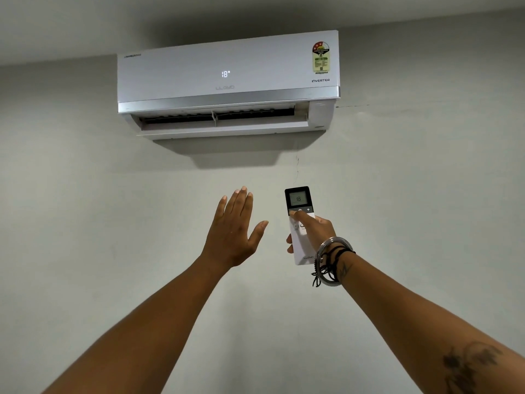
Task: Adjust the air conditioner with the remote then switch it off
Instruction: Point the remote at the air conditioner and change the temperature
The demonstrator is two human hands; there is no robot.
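Observation:
A white split air conditioner (227, 81) hangs high on the wall, its front display reading 18 and its bottom louver open. Below it, my right hand (315, 231) grips a white remote (298, 199) with a black top; the remote's small screen also reads 18. My thumb rests on the button row just under that screen. My left hand (233, 231) is raised beside the remote, to its left, palm toward the wall, fingers spread and holding nothing.
A plain pale wall (85, 194) fills the view, with the ceiling (199, 15) just above the unit. Thin cracks run down the wall under the unit's right end. Bangles and black threads circle my right wrist.

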